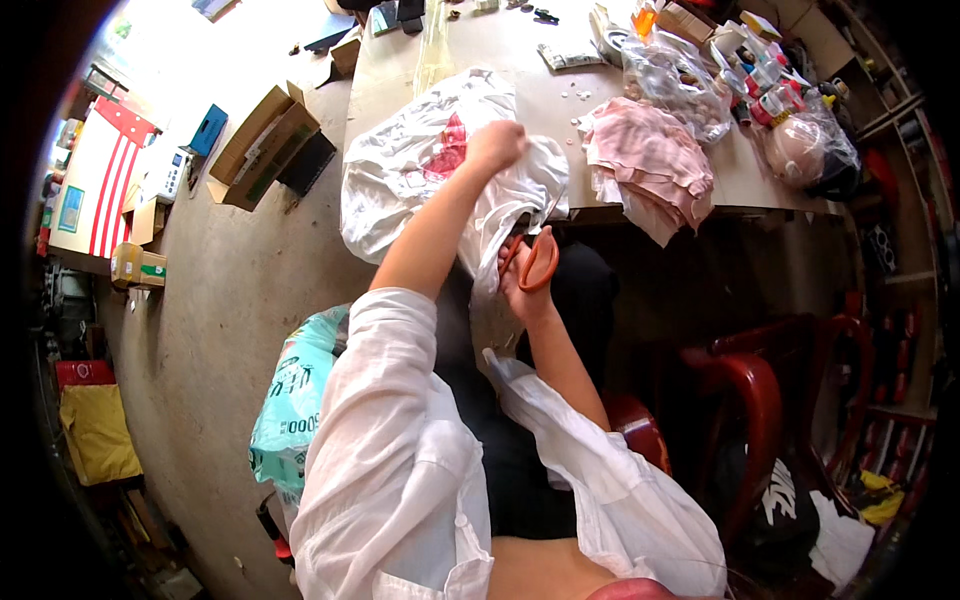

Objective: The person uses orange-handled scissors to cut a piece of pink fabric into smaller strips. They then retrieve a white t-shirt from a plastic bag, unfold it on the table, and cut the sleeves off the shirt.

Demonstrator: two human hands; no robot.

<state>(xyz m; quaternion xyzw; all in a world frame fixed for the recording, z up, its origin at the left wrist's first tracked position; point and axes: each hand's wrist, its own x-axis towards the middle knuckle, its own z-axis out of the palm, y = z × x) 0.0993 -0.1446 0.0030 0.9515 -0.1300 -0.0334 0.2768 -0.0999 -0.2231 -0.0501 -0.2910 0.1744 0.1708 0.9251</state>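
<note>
A white cloth point(385, 165) with a red print, perhaps a garment, lies bunched over the near edge of the table and hangs down in front. My left hand point(497, 147) is closed on its upper part and presses near the red print. Lower down, below the table edge, my right hand point(514, 272) is closed round scissors with orange handles point(540, 258). Their blades point up toward the hanging edge of the cloth; folds hide part of them, so I cannot tell how far apart they are.
Right of the cloth, folded pink fabric point(648, 160) overhangs the table edge point(745, 207). Behind it lie a clear plastic bag point(675, 85) and several bottles point(775, 90). A teal bag point(298, 390) and a cardboard box point(262, 140) stand left; a dark red wooden chair point(750, 385) stands right.
</note>
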